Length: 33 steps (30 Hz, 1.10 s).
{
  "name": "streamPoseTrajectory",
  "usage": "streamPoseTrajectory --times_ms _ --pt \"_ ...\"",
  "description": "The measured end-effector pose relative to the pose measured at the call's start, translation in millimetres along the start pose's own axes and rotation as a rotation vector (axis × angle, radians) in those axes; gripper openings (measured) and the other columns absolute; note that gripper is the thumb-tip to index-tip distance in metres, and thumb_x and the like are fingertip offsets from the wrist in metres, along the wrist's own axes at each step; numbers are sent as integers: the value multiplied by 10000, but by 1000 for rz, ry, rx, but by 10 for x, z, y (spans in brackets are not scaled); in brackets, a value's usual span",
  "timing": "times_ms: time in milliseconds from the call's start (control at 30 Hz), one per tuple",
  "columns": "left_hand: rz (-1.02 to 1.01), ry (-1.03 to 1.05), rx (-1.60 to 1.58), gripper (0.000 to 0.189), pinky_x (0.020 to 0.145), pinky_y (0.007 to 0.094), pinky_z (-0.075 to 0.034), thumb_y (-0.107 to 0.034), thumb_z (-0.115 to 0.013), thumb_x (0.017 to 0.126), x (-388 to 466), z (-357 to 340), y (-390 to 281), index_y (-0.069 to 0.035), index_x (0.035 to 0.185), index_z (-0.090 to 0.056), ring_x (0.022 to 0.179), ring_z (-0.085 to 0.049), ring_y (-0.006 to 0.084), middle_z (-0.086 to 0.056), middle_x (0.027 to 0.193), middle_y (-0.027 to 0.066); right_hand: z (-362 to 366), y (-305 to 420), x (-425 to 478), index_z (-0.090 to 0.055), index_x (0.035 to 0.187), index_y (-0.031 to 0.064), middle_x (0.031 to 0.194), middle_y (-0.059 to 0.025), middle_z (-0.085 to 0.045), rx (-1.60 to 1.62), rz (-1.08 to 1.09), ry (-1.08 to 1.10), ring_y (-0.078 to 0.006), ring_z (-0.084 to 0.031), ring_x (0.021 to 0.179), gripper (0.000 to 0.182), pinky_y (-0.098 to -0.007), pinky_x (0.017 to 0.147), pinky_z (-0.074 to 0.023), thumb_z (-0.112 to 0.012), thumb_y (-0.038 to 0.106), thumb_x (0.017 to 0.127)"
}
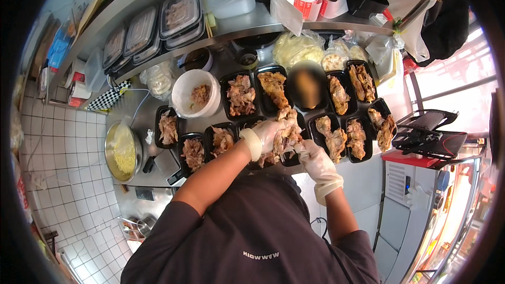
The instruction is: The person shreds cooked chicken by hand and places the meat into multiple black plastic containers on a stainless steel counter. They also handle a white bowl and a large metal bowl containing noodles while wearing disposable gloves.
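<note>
Both of my hands wear thin clear plastic gloves with bands at the wrists. My left hand grips a piece of cooked, bone-in meat from the left side. My right hand pinches the lower right of the same piece, its fingertips close together. Beneath my hands sits a black plastic tray, mostly hidden. Around it stand several black trays of meat, among them a tray of torn meat at the upper left and a tray with a larger piece at the right. One tray's contents are blurred.
A white bucket holds some meat scraps. At the left are a steel bowl of noodles and a small scale. An overhead steel shelf carries lidded containers and label rolls. Black racks stand at the right.
</note>
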<state>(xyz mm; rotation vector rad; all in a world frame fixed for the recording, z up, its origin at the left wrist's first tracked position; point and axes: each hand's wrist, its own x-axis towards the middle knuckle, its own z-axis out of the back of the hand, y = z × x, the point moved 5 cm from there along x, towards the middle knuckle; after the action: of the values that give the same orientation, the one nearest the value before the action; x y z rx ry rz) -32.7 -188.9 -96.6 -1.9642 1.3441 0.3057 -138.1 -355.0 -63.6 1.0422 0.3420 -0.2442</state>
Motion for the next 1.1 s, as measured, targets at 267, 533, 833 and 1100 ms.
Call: streamPoseTrajectory --times_ms 267,533,833,1100 --pt "45 41 -136 296 939 440 -621 -355 -640 1126 230 252 227 -94 1260 -672 1069 -748 260 -757 1202 98 97 -250 57 -750 1179 77 789 -32 -684 214 -169 292 -134 -676 738 248 -324 661 -554 -662 301 1121" --pt "-309 142 -361 478 1225 585 -502 -350 -614 1144 -23 303 -73 -100 1544 -533 1407 -627 359 -610 1555 162 55 -303 197 -677 1483 113 1036 -134 -791 -152 -70 54 -185 -745 892 484 -377 764 -601 -702 364 1070" --pt "-409 138 -437 453 1279 572 -440 -360 -501 1187 -195 45 -156 -70 1532 -550 1504 -549 387 -575 1619 188 -239 539 -10 -672 1352 -6 1130 -144 -791 1007 -309 183 -212 -752 913 454 -331 837 -624 -523 386 1179" --pt "-417 155 -665 441 1204 565 -503 -386 -530 1164 -192 -48 -219 -40 1414 -643 1390 -638 362 -686 1485 157 -440 452 -22 -705 1207 -37 978 -119 -752 1145 -161 55 -194 -731 831 275 -321 757 -620 -555 -76 979"
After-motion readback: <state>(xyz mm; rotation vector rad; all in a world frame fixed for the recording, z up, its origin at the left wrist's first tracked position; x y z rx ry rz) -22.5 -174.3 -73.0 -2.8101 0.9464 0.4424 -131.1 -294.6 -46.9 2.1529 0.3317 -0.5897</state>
